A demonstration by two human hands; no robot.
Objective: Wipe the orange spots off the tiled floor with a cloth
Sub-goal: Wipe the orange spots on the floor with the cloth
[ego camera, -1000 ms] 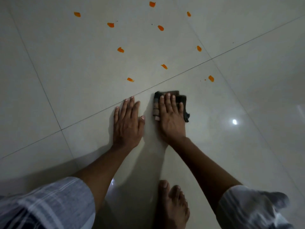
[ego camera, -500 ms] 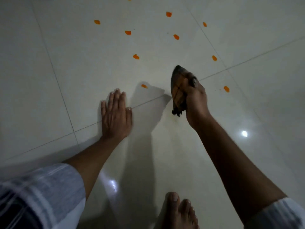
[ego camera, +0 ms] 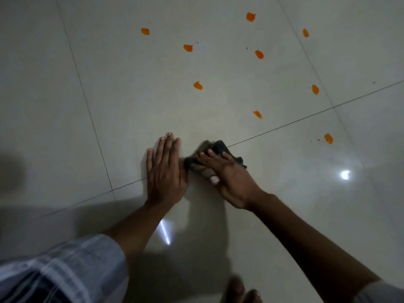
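While the left hand [ego camera: 165, 171] lies spread flat on the tiled floor [ego camera: 65, 127], the right hand [ego camera: 231, 176] just beside it presses a dark cloth [ego camera: 220, 147] down, fingers splayed, with orange spots [ego camera: 257, 114] scattered beyond, apart from the cloth.

The tiled floor [ego camera: 113, 88] is pale, smooth and glossy, mirroring bright lamp glare near its right edge and a streak of light near its bottom edge; thin dark grout lines cross it. The orange spots [ego camera: 197, 85] look like wet, opaque smears lying flat on the glaze. The cloth [ego camera: 220, 146] is dark, soft, matt fabric, crumpled into folds. The sleeve [ego camera: 65, 270] at the bottom left corner is thin woven fabric, pale with faint checked stripes, matt.
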